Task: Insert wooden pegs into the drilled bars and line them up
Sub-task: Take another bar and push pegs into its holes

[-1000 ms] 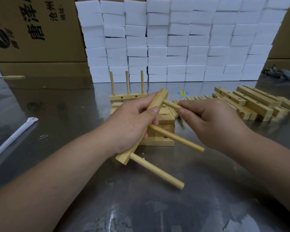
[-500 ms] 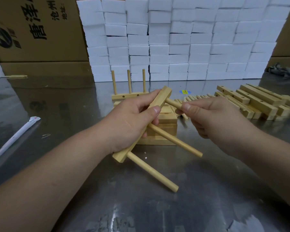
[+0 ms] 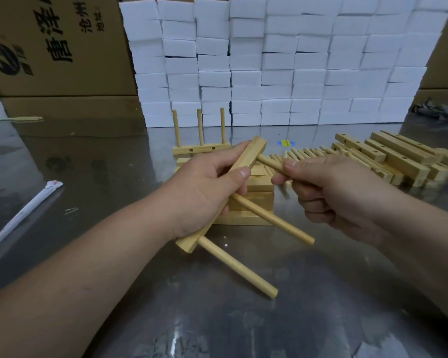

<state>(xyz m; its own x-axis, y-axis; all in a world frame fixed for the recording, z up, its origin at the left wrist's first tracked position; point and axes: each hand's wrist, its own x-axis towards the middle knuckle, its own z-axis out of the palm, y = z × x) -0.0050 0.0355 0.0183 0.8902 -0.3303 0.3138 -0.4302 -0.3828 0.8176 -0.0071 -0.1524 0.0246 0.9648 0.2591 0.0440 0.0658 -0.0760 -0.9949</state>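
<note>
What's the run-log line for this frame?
step: peg insertion | left hand: holds bar, two seated pegs | right hand: pinches third peg at bar's far end | behind: finished bar, pegs upright

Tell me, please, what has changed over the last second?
The right hand has rolled at the wrist on the third peg, its curled fingers now showing underneath, as if twisting it into the bar; the bar's top end tipped slightly right. The left hand keeps its grip on the bar, the middle peg and lowest peg stay seated, and the finished bar behind stands unmoved.
</note>
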